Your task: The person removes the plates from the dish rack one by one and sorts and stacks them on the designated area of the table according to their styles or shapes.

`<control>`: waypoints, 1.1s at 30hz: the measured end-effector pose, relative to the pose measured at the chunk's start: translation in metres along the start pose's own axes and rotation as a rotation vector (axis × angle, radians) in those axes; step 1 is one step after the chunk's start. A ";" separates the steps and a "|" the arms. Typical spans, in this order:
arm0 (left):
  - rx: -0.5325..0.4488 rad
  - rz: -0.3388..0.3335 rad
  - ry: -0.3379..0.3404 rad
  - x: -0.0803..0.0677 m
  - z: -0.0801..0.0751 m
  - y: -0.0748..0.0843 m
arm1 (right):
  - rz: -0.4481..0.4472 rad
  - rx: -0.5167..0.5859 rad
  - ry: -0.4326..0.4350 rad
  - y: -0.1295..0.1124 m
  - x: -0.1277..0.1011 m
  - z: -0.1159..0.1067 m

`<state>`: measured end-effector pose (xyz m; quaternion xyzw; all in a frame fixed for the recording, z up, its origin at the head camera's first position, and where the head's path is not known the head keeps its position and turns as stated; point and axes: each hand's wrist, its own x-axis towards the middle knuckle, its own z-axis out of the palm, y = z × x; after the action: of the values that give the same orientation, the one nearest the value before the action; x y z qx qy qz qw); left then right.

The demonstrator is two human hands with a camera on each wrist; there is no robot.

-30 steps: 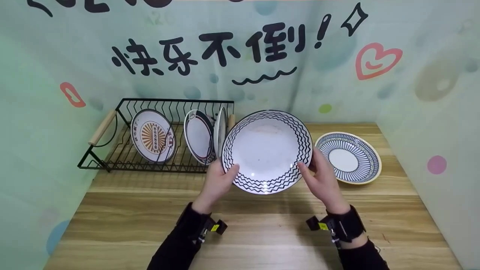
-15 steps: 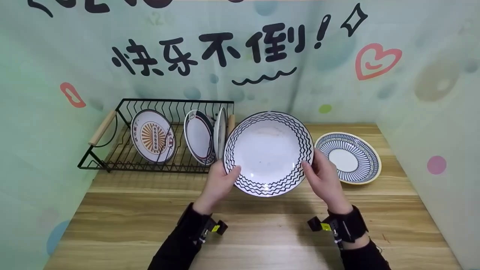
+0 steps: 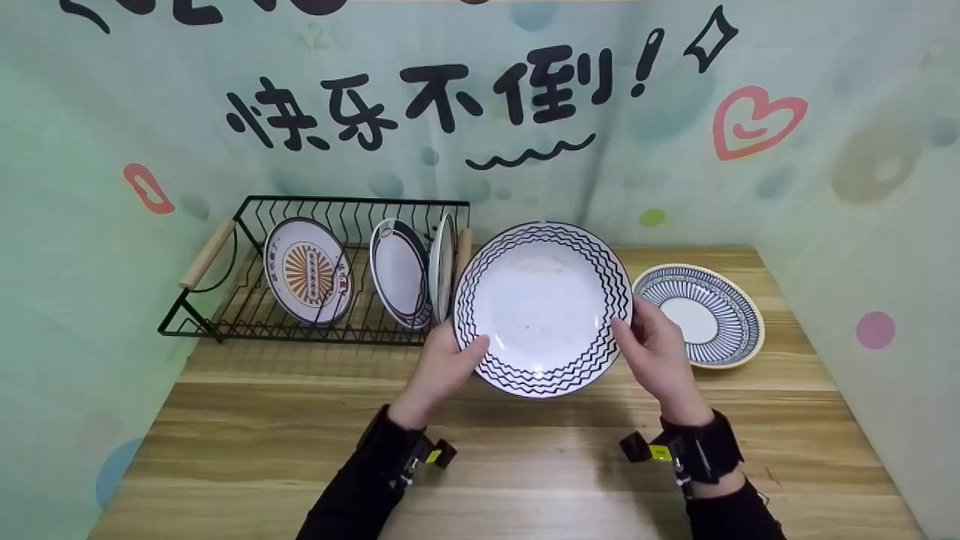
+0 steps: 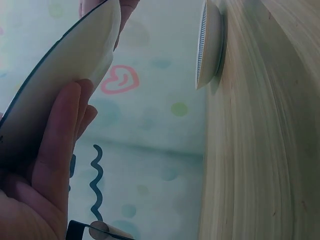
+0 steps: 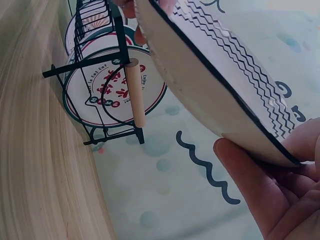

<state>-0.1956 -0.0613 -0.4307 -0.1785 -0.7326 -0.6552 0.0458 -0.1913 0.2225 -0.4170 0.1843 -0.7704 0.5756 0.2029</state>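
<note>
A white plate with black zigzag lines round its rim is held up over the table, its face tilted toward the head camera. My left hand grips its lower left edge, thumb on the front; in the left wrist view the fingers lie along its pale underside. On the other side, my right hand pinches the lower right edge, thumb on the zigzag rim. The right wrist view shows fingers supporting the plate's back from below.
At the back left, a black wire dish rack with wooden handles holds a sunburst plate, a dark-rimmed plate and another plate seen edge-on. A blue-patterned dish sits on the wooden table at the right.
Both hands have shifted slightly right and a little down with the zigzag plate between them. The rack, its plates and the blue-patterned dish stay where they were.
</note>
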 end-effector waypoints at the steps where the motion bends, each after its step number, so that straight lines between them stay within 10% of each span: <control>1: 0.005 0.001 -0.002 0.000 0.000 0.000 | 0.013 0.002 0.004 0.000 0.000 0.000; 33: 0.299 0.090 -0.100 0.002 -0.007 0.004 | 0.309 0.055 0.019 0.000 0.005 -0.012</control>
<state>-0.1975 -0.0675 -0.4249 -0.2347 -0.8146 -0.5265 0.0647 -0.1944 0.2337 -0.4107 0.0636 -0.7717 0.6224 0.1142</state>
